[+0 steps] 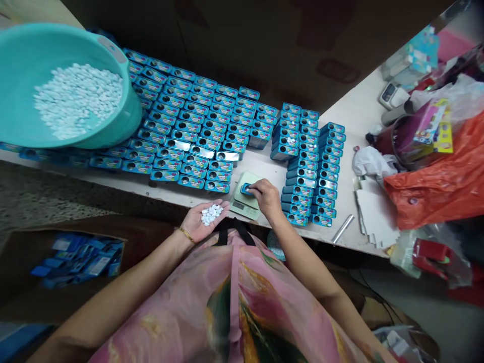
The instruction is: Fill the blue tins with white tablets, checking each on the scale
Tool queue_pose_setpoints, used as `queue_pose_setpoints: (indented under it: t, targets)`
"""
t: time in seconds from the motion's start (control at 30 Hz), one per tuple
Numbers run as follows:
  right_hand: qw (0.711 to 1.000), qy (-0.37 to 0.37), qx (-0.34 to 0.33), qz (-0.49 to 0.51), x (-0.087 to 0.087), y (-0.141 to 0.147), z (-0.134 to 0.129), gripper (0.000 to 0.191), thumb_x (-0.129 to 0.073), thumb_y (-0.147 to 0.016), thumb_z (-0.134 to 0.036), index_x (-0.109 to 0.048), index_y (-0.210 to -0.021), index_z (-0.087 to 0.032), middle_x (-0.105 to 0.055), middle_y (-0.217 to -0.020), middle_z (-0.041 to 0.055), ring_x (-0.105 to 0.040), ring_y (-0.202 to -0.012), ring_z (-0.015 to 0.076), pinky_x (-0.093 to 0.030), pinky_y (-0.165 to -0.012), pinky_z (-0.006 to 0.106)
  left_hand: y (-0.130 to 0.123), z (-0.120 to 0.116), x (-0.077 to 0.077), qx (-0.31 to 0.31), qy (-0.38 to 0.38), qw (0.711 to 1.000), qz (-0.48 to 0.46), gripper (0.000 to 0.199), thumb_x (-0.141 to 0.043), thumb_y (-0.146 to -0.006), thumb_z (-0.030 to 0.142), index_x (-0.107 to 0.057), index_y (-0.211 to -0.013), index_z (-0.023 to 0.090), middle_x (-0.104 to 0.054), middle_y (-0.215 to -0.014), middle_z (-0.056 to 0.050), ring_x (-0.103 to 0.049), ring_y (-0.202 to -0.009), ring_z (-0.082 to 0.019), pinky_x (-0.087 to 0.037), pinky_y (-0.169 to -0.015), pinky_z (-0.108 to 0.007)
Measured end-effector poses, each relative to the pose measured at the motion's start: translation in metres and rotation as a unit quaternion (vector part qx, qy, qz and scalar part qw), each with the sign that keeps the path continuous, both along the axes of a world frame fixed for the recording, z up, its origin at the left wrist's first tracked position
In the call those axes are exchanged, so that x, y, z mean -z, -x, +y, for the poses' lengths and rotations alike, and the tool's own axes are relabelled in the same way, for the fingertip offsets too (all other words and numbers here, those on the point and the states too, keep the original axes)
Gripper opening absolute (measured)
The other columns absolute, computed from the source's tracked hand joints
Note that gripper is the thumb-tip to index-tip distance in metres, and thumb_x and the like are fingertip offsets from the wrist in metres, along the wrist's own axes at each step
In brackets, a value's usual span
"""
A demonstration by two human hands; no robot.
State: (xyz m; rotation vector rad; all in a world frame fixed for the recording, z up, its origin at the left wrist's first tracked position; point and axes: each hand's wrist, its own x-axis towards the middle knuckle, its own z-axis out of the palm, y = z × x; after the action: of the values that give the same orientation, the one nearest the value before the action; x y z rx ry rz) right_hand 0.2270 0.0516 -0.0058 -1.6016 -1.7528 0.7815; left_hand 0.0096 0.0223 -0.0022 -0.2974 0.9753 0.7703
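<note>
My left hand (202, 224) lies palm up near the table's front edge, cupping a small heap of white candies (212, 214). On a pale green digital scale (244, 209) sits a small blue tin (245, 188) with a round opening, where some white shows. My right hand (266, 194) is over the tin's right end, thumb and fingertips pinched together at its opening. What the fingertips hold, if anything, is hidden.
Rows of blue tins (192, 136) cover the table's left, with more tins (298, 191) right of the scale. A turquoise basin (128, 116) of white candies stands far left. A metal tube (343, 228) lies near the front edge. A cardboard box (139, 237) is below left.
</note>
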Motion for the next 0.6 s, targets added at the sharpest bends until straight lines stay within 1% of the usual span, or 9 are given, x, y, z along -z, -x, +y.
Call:
queue_pose_setpoints:
  t: [0.1, 0.17, 0.27, 0.37, 0.47, 0.6]
  targets:
    - [0.999, -0.009, 0.038, 0.038, -0.006, -0.006, 0.002, 0.008, -0.057, -0.076, -0.022, -0.065, -0.075, -0.02, -0.061, -0.076, 0.0015, -0.057, -0.075, 0.0134, -0.046, -0.071, 0.027, 0.006, -0.001, 0.003, -0.007, -0.008, 1.0, 0.005, 0.021, -0.045, -0.076, 0.007, -0.061, -0.089, 0.006, -0.065, -0.096, -0.02, -0.056, -0.103, -0.029, -0.052, -0.08, -0.038]
    - [0.995, -0.021, 0.077, 0.063, -0.01, -0.014, 0.002, 0.009, -0.056, -0.077, -0.024, -0.065, -0.077, -0.02, -0.061, -0.078, 0.0016, -0.057, -0.076, 0.0137, -0.048, -0.071, 0.028, 0.011, -0.001, 0.005, -0.014, -0.01, 1.0, 0.006, 0.021, -0.045, -0.075, 0.007, -0.061, -0.089, 0.006, -0.065, -0.097, -0.02, -0.055, -0.104, -0.029, -0.052, -0.08, -0.039]
    - [0.985, -0.032, 0.135, 0.107, -0.014, -0.027, 0.0, 0.013, -0.054, -0.078, -0.028, -0.064, -0.081, -0.02, -0.06, -0.083, 0.002, -0.057, -0.076, 0.0137, -0.05, -0.066, 0.028, 0.017, -0.001, 0.006, -0.029, -0.01, 0.999, 0.012, 0.022, -0.045, -0.075, 0.006, -0.061, -0.09, 0.006, -0.065, -0.098, -0.019, -0.055, -0.104, -0.029, -0.052, -0.08, -0.039]
    - [0.973, -0.039, 0.173, 0.145, -0.018, -0.037, -0.005, 0.015, -0.053, -0.078, -0.029, -0.063, -0.085, -0.02, -0.058, -0.085, 0.002, -0.057, -0.075, 0.0129, -0.052, -0.062, 0.027, 0.021, -0.001, 0.007, -0.041, -0.008, 0.999, 0.02, 0.022, -0.045, -0.075, 0.006, -0.062, -0.089, 0.005, -0.065, -0.096, -0.02, -0.054, -0.104, -0.03, -0.052, -0.08, -0.039]
    - [0.973, -0.046, 0.177, 0.144, -0.02, -0.039, -0.009, 0.014, -0.054, -0.078, -0.028, -0.063, -0.086, -0.02, -0.057, -0.085, 0.0021, -0.057, -0.077, 0.0133, -0.051, -0.064, 0.028, 0.022, -0.001, 0.008, -0.045, -0.009, 0.999, 0.023, 0.022, -0.045, -0.075, 0.006, -0.062, -0.089, 0.005, -0.065, -0.095, -0.02, -0.054, -0.105, -0.029, -0.052, -0.08, -0.039]
    - [0.985, -0.054, 0.122, 0.105, -0.02, -0.028, -0.012, 0.011, -0.054, -0.078, -0.022, -0.063, -0.083, -0.021, -0.059, -0.083, 0.0018, -0.057, -0.08, 0.0139, -0.049, -0.069, 0.029, 0.024, -0.003, 0.008, -0.045, -0.01, 0.999, 0.026, 0.023, -0.045, -0.075, 0.006, -0.061, -0.091, 0.006, -0.065, -0.095, -0.02, -0.054, -0.104, -0.029, -0.052, -0.08, -0.039]
